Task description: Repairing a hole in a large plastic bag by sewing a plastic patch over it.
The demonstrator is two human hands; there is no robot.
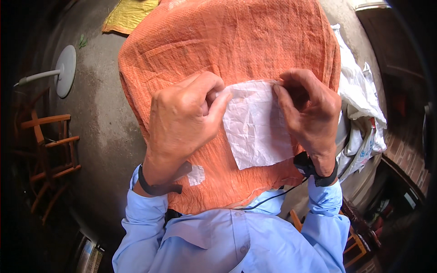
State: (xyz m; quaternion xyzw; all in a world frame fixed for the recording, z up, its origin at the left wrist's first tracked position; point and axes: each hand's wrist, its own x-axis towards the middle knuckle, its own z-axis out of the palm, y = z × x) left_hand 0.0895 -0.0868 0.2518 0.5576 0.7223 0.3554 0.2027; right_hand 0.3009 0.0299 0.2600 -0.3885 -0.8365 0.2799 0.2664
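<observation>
Between your two hands is the white sheet [257, 129], thin, faintly see-through and roughly four-sided. Its surface is crossed by many creases, its upper edge runs nearly level between your grips, and its lower edge slants, the left corner hanging nearest you. It is over the half of the orange cloth [227, 45] toward your body, right of that cloth's middle; whether its lower part touches the weave cannot be told.

Your left hand [182, 109] is clamped on the sheet's upper left corner between thumb and bent forefinger, its back turned upward and the other fingers curled beneath. Your right hand [312, 109] pinches the upper right corner, thumb pointing away from you, fingers arched over, the palm side in shadow. The hands stand apart by the sheet's width. Dark bands circle the left wrist [157, 187] and the right wrist [325, 179].

By the cloth's near left corner, beside your left wrist, is a small white scrap [196, 175]. Beyond the cloth's right edge lie crumpled white sacks [364, 100]; beyond its left edge, a wooden chair [50, 145] and a pale round disc [67, 70].
</observation>
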